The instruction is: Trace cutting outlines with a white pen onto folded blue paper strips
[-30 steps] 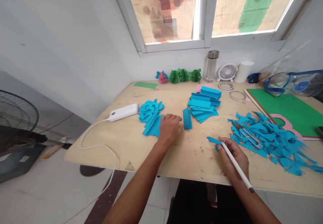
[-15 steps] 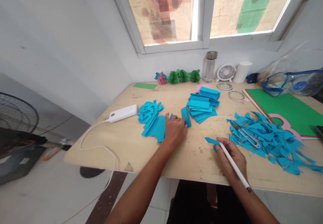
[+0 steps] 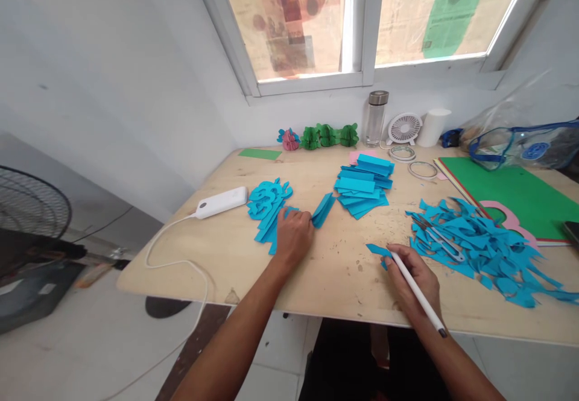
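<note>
In the head view, my left hand (image 3: pixel 294 235) lies with curled fingers on blue paper pieces on the table. The hand hides part of them. Against its right fingertips leans a folded blue paper strip (image 3: pixel 323 210). Left of the hand are stacked blue paper cut-outs (image 3: pixel 270 199) with curly shapes. My right hand (image 3: pixel 415 277) is closed around a white pen (image 3: pixel 417 289), its dark end pointing down toward me. The same fingers pinch a small pointed blue paper piece (image 3: pixel 377 250). Behind, between the hands, sits a pile of folded blue strips (image 3: pixel 364 187).
Blue scraps (image 3: pixel 484 250) with a craft knife (image 3: pixel 446 243) on top spread at the right. A power bank (image 3: pixel 221 202) with a white cable is at the left. Green paper sheets (image 3: pixel 511 190), tape rolls (image 3: pixel 423 170), a glass bottle (image 3: pixel 375 120) and a small fan (image 3: pixel 404 128) stand behind.
My left hand has shifted left and slightly nearer, over the blue pieces. The folded strip at its fingertips has moved left and tilted. My right hand stays nearly still with the pen.
</note>
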Action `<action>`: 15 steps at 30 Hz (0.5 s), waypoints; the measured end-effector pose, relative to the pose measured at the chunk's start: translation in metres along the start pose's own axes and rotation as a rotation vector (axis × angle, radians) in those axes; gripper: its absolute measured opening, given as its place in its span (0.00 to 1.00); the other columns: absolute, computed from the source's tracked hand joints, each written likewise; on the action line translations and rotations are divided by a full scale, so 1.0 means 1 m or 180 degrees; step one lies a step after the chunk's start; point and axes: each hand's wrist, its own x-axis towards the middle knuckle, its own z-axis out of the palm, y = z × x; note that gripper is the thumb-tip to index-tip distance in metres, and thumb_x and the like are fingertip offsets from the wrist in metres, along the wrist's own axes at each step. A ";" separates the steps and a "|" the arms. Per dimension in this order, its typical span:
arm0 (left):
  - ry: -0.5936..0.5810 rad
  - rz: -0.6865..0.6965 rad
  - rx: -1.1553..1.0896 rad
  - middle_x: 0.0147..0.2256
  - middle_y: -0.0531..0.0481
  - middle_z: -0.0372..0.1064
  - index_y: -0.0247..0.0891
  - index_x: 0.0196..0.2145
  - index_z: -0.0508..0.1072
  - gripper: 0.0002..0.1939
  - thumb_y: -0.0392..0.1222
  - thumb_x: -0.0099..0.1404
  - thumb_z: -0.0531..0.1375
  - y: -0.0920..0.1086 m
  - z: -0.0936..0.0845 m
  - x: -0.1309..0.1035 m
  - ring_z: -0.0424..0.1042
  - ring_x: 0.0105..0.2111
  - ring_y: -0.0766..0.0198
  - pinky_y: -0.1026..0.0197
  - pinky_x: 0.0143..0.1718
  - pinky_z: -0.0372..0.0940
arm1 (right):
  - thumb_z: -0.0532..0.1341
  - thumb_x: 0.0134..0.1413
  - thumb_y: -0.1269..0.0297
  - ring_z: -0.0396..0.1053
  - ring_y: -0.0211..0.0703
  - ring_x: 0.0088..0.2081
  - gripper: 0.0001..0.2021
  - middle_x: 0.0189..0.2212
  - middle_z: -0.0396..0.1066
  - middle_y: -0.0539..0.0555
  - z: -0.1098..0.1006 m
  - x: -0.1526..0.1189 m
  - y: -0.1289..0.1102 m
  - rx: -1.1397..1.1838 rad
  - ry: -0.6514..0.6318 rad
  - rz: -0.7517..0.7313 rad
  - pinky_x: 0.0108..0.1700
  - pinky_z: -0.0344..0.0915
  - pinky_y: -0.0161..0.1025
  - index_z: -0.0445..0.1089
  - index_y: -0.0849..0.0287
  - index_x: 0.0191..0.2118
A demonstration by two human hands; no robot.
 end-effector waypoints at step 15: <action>0.0464 -0.0308 0.0196 0.29 0.43 0.75 0.38 0.27 0.73 0.11 0.34 0.61 0.52 -0.034 -0.012 0.007 0.72 0.39 0.48 0.40 0.54 0.51 | 0.62 0.52 0.53 0.74 0.46 0.38 0.16 0.36 0.76 0.53 0.001 0.000 -0.001 -0.0047 0.0036 0.0015 0.38 0.69 0.39 0.72 0.54 0.44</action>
